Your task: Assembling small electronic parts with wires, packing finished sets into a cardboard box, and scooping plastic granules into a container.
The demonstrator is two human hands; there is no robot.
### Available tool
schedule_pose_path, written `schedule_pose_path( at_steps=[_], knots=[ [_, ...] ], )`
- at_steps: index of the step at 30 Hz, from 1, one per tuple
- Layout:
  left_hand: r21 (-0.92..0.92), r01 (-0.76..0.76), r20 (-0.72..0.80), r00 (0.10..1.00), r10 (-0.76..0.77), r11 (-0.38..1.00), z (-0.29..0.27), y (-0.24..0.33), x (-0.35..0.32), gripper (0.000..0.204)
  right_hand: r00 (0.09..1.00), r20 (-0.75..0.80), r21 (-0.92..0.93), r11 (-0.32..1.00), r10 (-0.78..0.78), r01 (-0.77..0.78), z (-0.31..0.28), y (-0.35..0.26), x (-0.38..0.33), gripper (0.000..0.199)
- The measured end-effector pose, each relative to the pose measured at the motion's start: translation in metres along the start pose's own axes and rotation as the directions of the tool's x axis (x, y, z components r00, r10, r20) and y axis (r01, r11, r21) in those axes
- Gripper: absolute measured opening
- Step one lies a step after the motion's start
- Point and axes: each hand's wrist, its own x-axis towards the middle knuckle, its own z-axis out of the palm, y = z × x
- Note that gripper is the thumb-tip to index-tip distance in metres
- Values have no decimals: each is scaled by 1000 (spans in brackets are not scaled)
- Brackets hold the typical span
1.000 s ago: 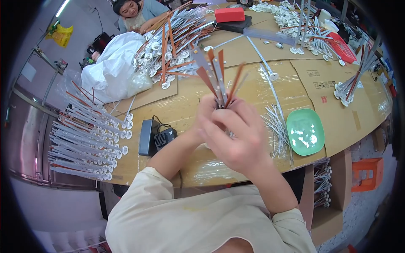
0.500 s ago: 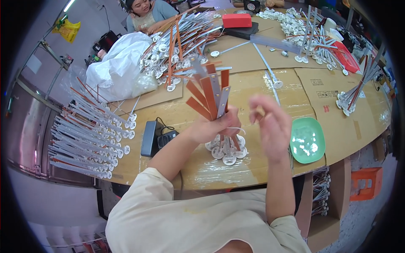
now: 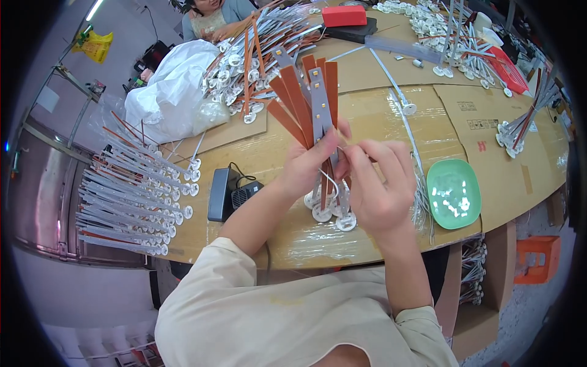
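My left hand [image 3: 304, 169] is closed round the middle of a bundle of LED strips [image 3: 320, 107]. The strips are grey and orange-brown, fanned out above the grip, with small yellow chips on the grey faces. Their round white discs [image 3: 345, 221] point down at the table. A thin white tie [image 3: 331, 178] loops around the bundle just below my left thumb. Close against the bundle's right side, my right hand [image 3: 384, 186] is closed, thumb and fingertips pinching at the tie's end. The fingertips partly hide that end.
A green dish [image 3: 454, 194] sits at right, beside loose thin ties [image 3: 420, 205]. At left are a black device [image 3: 222, 194] and rows of disc-ended strips [image 3: 131, 205]. Behind lie a strip heap [image 3: 287, 40] and a white bag [image 3: 177, 79]. A co-worker [image 3: 214, 21] sits across the table.
My right hand has come in from the right, from open fingers to a pinch at the tie beside the bundle. The view has shifted slightly; my left hand keeps its hold.
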Motion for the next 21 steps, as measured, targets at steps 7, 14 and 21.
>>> schedule_pose_path(
  at_steps=[7, 14, 21],
  knots=[
    [317, -152, -120, 973, 198, 936, 11, -16, -3, 30, 999, -8, -4, 999, 47, -47, 0, -26, -16, 23],
    [209, -95, -56, 992, 109, 973, 7, -9, -2, 34, 1000, 0, 179, 984, 6, -6, -13, -6, -5, 23],
    [115, -18, 217, 976, -8, 993, 4, -2, -4, 43, 929, 207, 497, 785, 307, -370, -26, -1, 7, 15]
  ],
)
